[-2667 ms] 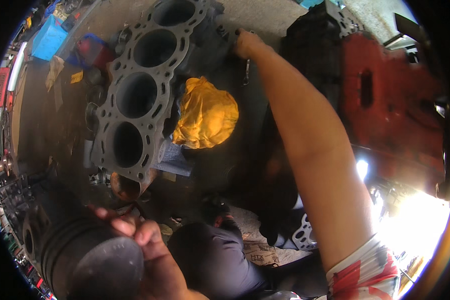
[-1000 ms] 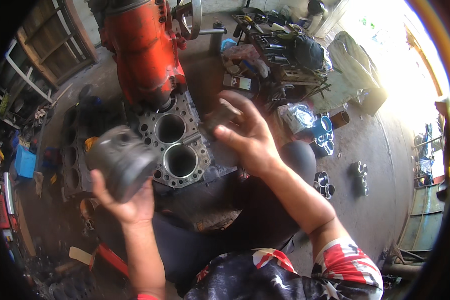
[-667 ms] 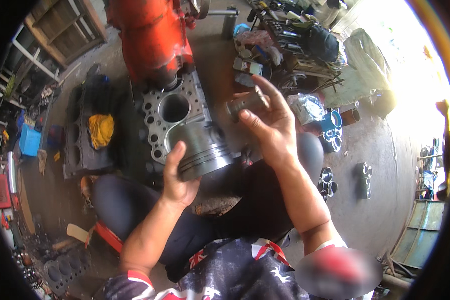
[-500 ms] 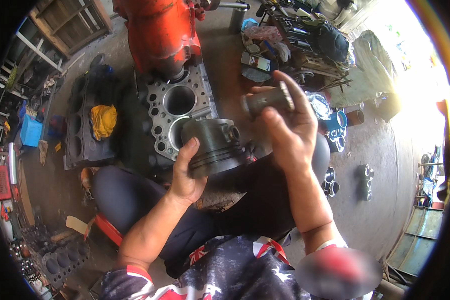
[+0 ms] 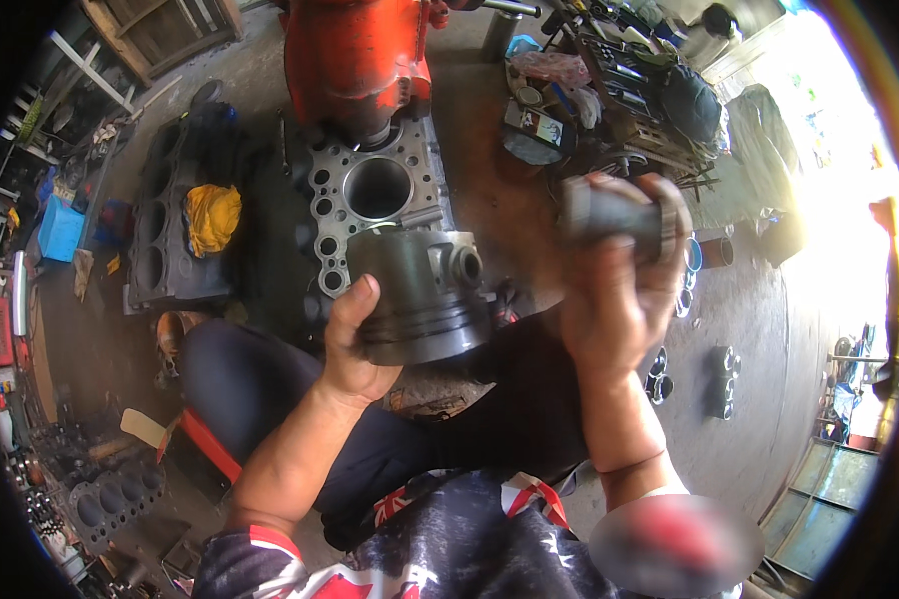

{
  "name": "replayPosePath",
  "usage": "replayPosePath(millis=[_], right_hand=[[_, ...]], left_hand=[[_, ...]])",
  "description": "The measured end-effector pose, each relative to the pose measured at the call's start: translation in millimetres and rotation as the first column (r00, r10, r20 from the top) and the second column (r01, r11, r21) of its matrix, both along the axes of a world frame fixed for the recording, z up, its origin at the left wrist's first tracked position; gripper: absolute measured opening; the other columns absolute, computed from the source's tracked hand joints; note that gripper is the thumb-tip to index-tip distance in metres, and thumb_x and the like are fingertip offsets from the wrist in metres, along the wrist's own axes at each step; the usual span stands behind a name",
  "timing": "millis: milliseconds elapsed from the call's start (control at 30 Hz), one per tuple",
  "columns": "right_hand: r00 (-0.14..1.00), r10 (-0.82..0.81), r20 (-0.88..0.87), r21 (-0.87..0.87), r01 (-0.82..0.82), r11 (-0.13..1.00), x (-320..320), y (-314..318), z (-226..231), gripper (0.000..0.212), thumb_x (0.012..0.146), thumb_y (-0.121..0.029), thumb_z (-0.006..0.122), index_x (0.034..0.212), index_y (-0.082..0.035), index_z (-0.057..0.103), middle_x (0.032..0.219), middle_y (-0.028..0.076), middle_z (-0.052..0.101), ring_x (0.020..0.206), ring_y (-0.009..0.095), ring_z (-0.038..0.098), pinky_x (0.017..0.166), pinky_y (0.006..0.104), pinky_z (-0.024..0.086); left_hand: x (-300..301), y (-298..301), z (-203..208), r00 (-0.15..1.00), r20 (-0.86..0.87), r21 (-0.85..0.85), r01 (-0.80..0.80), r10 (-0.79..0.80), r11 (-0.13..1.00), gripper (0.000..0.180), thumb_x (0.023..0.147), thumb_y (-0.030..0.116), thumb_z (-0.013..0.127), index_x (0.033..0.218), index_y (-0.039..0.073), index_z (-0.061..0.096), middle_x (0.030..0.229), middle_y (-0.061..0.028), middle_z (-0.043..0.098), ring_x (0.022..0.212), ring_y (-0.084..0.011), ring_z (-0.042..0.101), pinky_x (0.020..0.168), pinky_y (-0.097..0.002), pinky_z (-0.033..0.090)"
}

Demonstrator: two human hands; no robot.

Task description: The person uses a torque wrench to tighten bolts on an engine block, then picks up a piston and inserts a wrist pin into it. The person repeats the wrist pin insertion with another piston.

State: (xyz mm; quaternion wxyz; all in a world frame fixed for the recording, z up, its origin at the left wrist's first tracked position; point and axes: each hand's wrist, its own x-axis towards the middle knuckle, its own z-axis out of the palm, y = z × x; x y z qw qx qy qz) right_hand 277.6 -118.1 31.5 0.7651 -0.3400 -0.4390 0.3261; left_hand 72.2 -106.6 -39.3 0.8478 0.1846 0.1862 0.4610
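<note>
A dark metal piston [image 5: 415, 290] rests in my left hand [image 5: 355, 344], crown down, thumb along its side. Its ring grooves are low and its pin bore faces right. Up and to the right, my right hand [image 5: 614, 314] has its fingers closed around a short dark metal cylinder [image 5: 614, 215] with a wider, toothed-looking ring at one end; motion blurs it. Just beyond the piston is a grey engine block [image 5: 425, 170] with round bores, one open bore showing clearly. The piston covers the block's near end.
A large red machine head [image 5: 355, 60] stands over the block's far end. To the left, another dark block [image 5: 155, 235] bears a yellow cloth [image 5: 212, 220]. A cluttered tool bench [image 5: 619, 90] stands far right. Metal parts [image 5: 724, 379] lie on the floor at right.
My right hand has moved right with the metal cylinder, farther from the piston. The piston stays in my left hand, slightly turned. The background has shifted a little with my head.
</note>
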Motion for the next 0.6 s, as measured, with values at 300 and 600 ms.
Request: replayPosePath(millis=[300,600], right_hand=[[0.978,-0.091,0.188,0.089,0.075,0.993,3.1,-1.8,5.5,0.054,0.093,-0.008,0.069,0.138,0.000,0.041,0.124,0.024,0.064,0.115,0.032,0.065,0.100,0.0420,0.052],[0.976,-0.057,0.210,0.127,0.031,0.991,1.3,-2.9,-2.3,0.060,0.087,0.006,0.071,0.136,-0.001,0.036,0.125,0.025,0.064,0.115,0.033,0.065,0.101,0.0431,0.053]], left_hand=[[-1.1,6.0,-4.0,0.997,0.078,0.020,-0.001,0.000,1.000,0.068,0.095,0.055,0.059,0.141,0.006,0.053,0.134,-0.0099,0.063,0.123,-0.0247,0.060,0.109,-0.0441,0.044],[3.9,5.7,-4.9,0.989,0.147,-0.024,0.006,-0.002,1.000,0.069,0.095,0.058,0.057,0.141,0.006,0.054,0.135,-0.0097,0.063,0.124,-0.0246,0.060,0.110,-0.0427,0.043]])
